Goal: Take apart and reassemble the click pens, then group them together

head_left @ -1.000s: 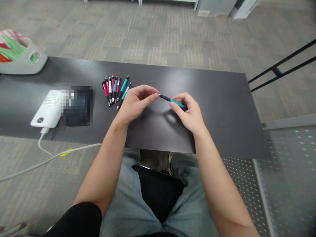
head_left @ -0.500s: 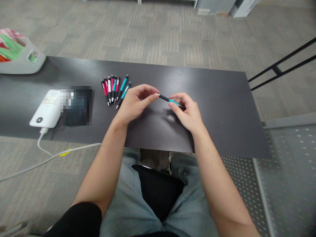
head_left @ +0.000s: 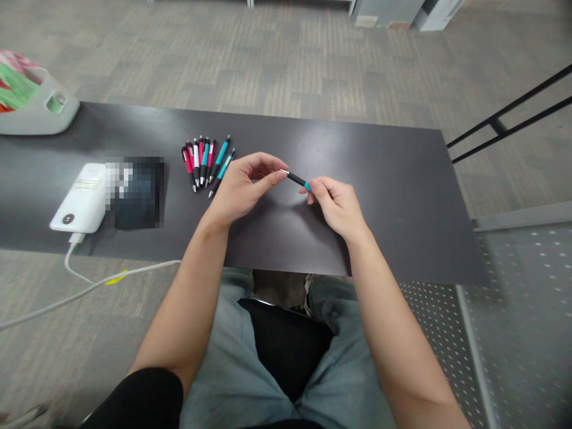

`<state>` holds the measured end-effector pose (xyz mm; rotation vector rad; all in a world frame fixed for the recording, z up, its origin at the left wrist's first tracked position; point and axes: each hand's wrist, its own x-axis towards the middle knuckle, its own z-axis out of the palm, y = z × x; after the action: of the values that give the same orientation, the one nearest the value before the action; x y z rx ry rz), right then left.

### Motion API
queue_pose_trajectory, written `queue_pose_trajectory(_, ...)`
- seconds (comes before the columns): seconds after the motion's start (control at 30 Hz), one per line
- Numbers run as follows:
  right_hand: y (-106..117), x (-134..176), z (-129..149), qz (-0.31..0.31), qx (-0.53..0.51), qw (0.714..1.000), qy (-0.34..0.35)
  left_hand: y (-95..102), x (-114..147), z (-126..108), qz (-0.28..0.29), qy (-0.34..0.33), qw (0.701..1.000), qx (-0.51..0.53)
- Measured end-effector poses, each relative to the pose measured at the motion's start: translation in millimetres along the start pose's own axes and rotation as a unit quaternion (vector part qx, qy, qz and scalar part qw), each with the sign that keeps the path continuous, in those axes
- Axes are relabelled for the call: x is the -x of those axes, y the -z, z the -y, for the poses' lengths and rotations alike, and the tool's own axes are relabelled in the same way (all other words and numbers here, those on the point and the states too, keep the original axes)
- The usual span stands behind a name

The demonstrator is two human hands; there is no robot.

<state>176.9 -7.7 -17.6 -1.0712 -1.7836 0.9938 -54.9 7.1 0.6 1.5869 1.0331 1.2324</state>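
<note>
A teal ballpoint pen [head_left: 295,178] with a black grip and a silver tip is held above the dark table [head_left: 402,196]. At its tip end, the thumb and fingers of my left hand [head_left: 248,185] pinch it. My right hand [head_left: 337,205] is closed around the teal barrel, hiding the pen's rear end. Left of my left hand lies a loose group of pens: two teal pens [head_left: 220,159] nearest the hand, then several pink and teal ones and a white pen [head_left: 196,162], all with black grips.
A white power bank [head_left: 83,199] with a plugged-in white cable [head_left: 134,271] lies at the left, beside a blurred dark item [head_left: 138,199]. A white basket [head_left: 49,113] with colourful contents stands at the far left. Black metal bars [head_left: 509,122] rise past the right edge.
My right hand's fingers have shifted and closed over the pen's rear part, covering more of the teal barrel. My left hand keeps its pinch at the tip.
</note>
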Motion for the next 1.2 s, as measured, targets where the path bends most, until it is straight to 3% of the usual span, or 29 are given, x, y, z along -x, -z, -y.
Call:
queue_pose_trajectory(0.2, -1.1, -0.4, -1.1, -0.018, -0.001, 1.0, -0.006, 0.2, 0.3, -0.2, -0.003, 0.0, 1.0, -0.002)
queue_pose_trajectory(0.33, -0.1, -0.6, 0.1, 0.005, 0.01, 1.0, -0.006, -0.2, 1.0, -1.8, 0.002, 0.002, 1.0, 0.004)
queue_pose_trajectory(0.5, -0.2, -0.1, 1.0, -0.022, 0.014, 1.0, -0.006, -0.2, 1.0, -2.0, -0.009, 0.009, 1.0, -0.011)
queue_pose_trajectory(0.67, -0.5, 0.1, 2.4, 0.014, 0.029, 0.999, -0.02, 0.4, 0.2, 0.3, -0.011, -0.004, 1.0, -0.015)
queue_pose_trajectory(0.83, -1.5, 0.0, 0.3, -0.046, 0.039, 0.998, 0.011, -2.1, 1.2, -0.4, -0.005, -0.004, 1.0, 0.0)
queue_pose_trajectory(0.97, -2.5, -0.1, -0.1, -0.062, 0.049, 0.996, 0.029, -5.7, 3.2, -2.1, -0.018, 0.004, 0.998, -0.06)
queue_pose_trajectory(1.2, -1.9, 0.4, 0.2, -0.068, 0.062, 0.994, 0.058, -7.4, 3.2, -3.0, -0.011, -0.048, 0.986, -0.158)
